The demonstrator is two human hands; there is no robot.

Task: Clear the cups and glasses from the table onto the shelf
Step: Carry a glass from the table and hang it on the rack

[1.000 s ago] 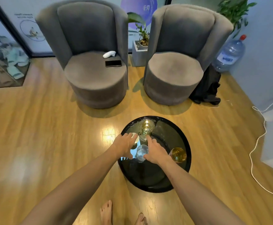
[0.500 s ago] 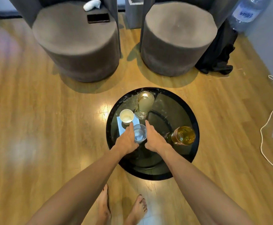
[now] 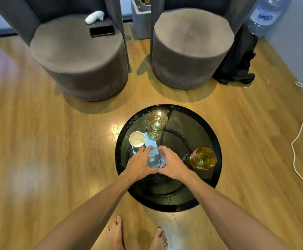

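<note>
The left hand (image 3: 139,164) and right hand (image 3: 172,166) hide the sides of the clear glass (image 3: 156,158), the top edge cuts off both chairs (image 3: 78,56) and the water bottle (image 3: 263,15), and the floor (image 3: 26,168) looks blurry.

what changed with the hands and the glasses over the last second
Both hands closed in on the small clear glass: the left hand left the paper cup and the right hand came round, so they now cup it from both sides. The paper cup, the tall glass, the amber glass and the table stayed put.
</note>
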